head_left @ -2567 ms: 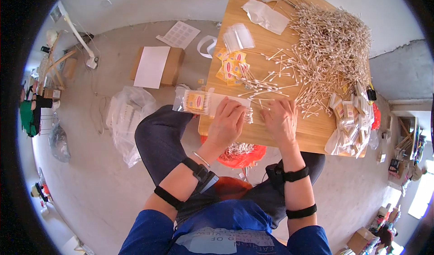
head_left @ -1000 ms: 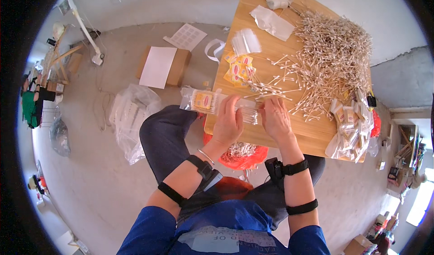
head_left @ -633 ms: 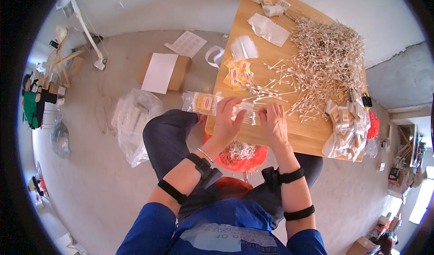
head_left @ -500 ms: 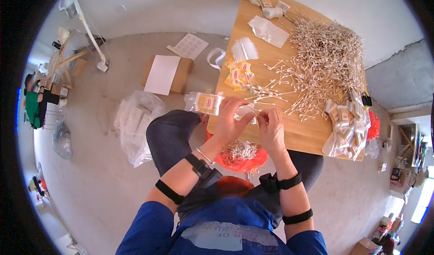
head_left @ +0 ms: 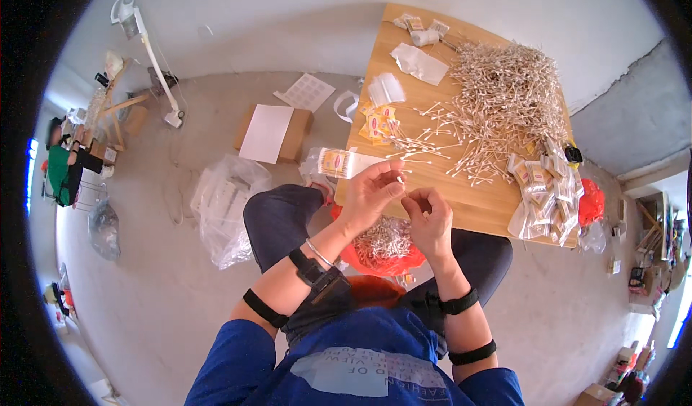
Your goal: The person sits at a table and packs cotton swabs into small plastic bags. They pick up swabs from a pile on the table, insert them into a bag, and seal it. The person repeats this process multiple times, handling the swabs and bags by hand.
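My left hand pinches a small clear plastic packet with a yellow label, holding it at the near edge of the wooden table. My right hand is right beside it, fingers curled, pinching a few cotton swabs at the packet's open end. A large heap of loose cotton swabs covers the middle and far right of the table. A red bag with more swabs sits in my lap under my hands.
Filled packets pile up at the table's right edge. Yellow labels and clear bags lie at its left and far side. On the floor to my left lie a cardboard box, a crumpled plastic bag and a white lamp stand.
Both hands have lifted off the table and drawn toward my body, bringing the packet and a few swabs to the table's near edge. Before, they pressed flat on the table.
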Motion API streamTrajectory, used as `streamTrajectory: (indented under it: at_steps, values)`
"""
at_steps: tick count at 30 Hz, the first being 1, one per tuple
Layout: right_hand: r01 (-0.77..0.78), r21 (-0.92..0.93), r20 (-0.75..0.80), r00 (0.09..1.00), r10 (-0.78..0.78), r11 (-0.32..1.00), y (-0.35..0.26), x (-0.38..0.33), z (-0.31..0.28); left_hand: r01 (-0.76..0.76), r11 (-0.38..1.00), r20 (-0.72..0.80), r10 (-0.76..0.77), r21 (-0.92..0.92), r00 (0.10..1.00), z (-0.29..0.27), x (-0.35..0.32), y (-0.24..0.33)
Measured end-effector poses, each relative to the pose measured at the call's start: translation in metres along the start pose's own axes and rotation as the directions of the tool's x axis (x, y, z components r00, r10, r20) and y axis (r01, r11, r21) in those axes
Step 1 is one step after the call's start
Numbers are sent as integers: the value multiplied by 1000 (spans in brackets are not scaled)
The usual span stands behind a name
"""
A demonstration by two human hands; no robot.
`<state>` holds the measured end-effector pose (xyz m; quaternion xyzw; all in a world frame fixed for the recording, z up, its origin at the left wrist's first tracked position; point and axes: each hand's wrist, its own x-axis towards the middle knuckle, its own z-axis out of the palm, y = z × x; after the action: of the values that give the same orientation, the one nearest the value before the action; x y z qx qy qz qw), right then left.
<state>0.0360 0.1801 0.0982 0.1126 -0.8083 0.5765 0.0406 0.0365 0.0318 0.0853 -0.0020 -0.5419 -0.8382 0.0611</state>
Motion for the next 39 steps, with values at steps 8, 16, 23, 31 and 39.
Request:
streamTrajectory:
  at_steps: [8, 16, 23, 31, 39]
  values:
    - [-178, 244, 125, 981, 151, 953, -6, -16, -9, 47, 995, 84, -54, 88, 995, 0, -14, 2]
    - [-344, 448, 356, 915, 188, 826, 6, -28, -16, 172, 967, 121, -151, -188, 981, 0, -29, -14]
    - [-406, 349, 406, 878, 254, 845, 31, -29, -20, 218, 688, 93, -385, 692, 918, -31, -48, -37]
    - [-8, -271, 66, 997, 26, 963, 82, 25, -11, -156, 581, 263, -105, 799, 959, -42, -61, -57]
    - [255, -504, 159, 966, -202, 825, 93, 74, 33, -12, 558, 32, -26, 830, 999, -50, -21, -41]
